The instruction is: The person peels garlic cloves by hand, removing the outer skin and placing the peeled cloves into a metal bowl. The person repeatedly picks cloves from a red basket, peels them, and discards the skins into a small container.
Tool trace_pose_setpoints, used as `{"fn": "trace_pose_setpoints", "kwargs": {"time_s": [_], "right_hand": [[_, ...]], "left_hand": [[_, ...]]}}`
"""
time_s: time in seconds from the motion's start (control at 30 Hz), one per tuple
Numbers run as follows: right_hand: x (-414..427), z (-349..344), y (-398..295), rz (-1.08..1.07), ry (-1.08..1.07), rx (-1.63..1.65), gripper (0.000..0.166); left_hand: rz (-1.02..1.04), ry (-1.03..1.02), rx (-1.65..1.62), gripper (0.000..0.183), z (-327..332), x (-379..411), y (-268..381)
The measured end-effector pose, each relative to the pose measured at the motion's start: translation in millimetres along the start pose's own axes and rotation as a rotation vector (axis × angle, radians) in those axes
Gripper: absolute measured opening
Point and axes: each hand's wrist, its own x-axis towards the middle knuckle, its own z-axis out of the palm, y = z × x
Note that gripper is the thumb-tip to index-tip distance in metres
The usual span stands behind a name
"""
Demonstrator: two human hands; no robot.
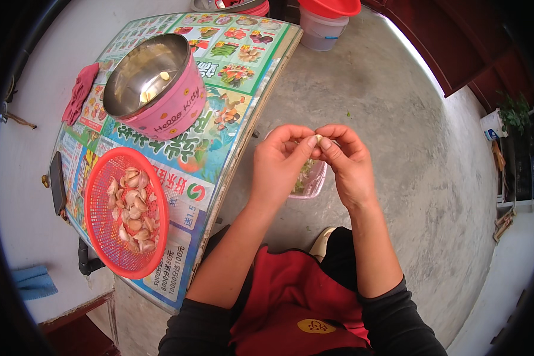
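Observation:
My left hand (281, 153) and my right hand (349, 164) meet in front of me, their thumbs and forefingers pinching a small pale garlic clove (318, 138) between them. Directly below them, partly covered by the hands, a pink plastic bin (313, 189) on the floor holds green and whitish scraps. To my left, a red plastic basket (162, 213) contains several unpeeled garlic cloves (134, 212). Beyond it stands a pink-sided metal bowl (178, 107), with a few peeled cloves (164, 75) at its bottom.
A table (267, 98) covered with printed flyers runs along my left. On it lie a dark red cloth (81, 93) and a dark phone-like object (58, 183). A whitish bucket (321, 33) under a red basin (331, 6) stands on the concrete floor (405, 147). A blue cloth (34, 282) hangs at lower left.

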Motion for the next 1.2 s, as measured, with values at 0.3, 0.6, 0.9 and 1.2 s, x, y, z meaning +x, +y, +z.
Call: {"fn": "trace_pose_setpoints", "kwargs": {"time_s": [0.3,0.6,0.9,1.2], "right_hand": [[-1.4,1.7,0.9,-0.073,-0.015,-0.089,0.016],[-2.1,6.2,1.7,-0.105,-0.016,-0.165,0.017],[4.7,-5.2,2.1,0.072,0.141,0.167,0.023],[-0.4,-0.5,-3.3,-0.074,0.035,-0.115,0.022]], "left_hand": [[0.011,-0.014,0.050,0.008,-2.6,-0.4,-3.6],[0.070,0.091,0.162,0.002,-1.3,1.1,-10.7],[0.051,0.086,0.019,0.006,3.3,-0.8,-5.5],[0.006,0.059,0.067,0.007,-1.2,0.5,-4.0]]}}
